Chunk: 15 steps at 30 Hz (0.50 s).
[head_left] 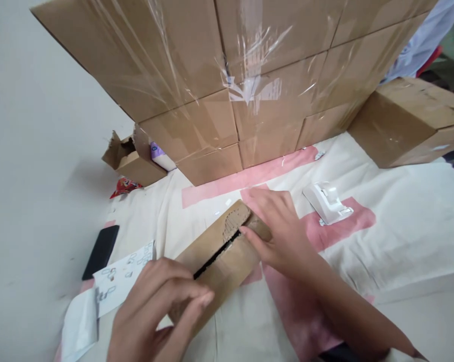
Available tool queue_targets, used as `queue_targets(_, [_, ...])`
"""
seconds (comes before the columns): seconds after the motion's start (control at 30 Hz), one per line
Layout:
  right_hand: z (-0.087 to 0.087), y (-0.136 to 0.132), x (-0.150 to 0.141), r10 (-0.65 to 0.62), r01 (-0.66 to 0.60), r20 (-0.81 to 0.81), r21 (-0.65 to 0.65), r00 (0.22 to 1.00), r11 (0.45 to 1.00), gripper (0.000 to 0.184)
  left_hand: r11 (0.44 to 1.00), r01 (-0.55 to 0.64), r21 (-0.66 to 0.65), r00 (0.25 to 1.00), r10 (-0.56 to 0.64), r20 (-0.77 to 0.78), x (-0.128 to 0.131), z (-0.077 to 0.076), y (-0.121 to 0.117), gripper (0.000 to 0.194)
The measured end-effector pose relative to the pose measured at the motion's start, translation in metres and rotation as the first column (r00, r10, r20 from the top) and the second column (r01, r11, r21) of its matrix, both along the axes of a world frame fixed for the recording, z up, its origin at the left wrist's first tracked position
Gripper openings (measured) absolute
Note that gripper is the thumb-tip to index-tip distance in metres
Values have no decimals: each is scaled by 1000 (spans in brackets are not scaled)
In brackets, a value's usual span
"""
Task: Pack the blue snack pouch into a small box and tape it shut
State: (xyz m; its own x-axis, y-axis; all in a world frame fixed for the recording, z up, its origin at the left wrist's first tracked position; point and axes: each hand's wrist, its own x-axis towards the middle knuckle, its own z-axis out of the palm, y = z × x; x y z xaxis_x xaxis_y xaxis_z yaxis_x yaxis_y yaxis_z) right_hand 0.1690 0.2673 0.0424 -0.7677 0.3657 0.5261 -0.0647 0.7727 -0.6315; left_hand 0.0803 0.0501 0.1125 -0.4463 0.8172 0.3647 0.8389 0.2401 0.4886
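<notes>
A small brown cardboard box [221, 251] lies on a cream and pink cloth [400, 221], its top flaps parted by a dark slit and one flap torn at the far end. My left hand [155, 311] grips the near end of the box, fingers curled over its top. My right hand [280, 231] rests on the far end, fingers pressed against the flap edge.
A tall stack of cardboard cartons [230, 75] wrapped in clear film stands right behind. Another carton [408, 120] sits at the right. A white plastic part [327, 201] lies on the cloth. A black phone [100, 251], printed paper [125, 279] and a torn open box [131, 158] are at the left.
</notes>
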Motion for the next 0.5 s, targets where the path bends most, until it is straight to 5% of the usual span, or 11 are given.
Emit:
queue_targets(0.1, [-7,9,-8,160,-167,93,68,983,984,29,943,137,-303,942,-29,334,-22,8,5,17])
queue_targets(0.2, [-13,11,-12,201,-203,117,7,973,979,27,879,104,-466,875,142,462,-41,3,19,17])
queue_targets(0.33, [-17,11,-12,215,-211,90,-56,972,976,27,822,24,-569,876,257,407,-52,-10,36,21])
queue_targets(0.5, [-16,13,-11,235,-222,112,-113,966,968,28,785,-56,-617,958,216,188,-47,-12,44,21])
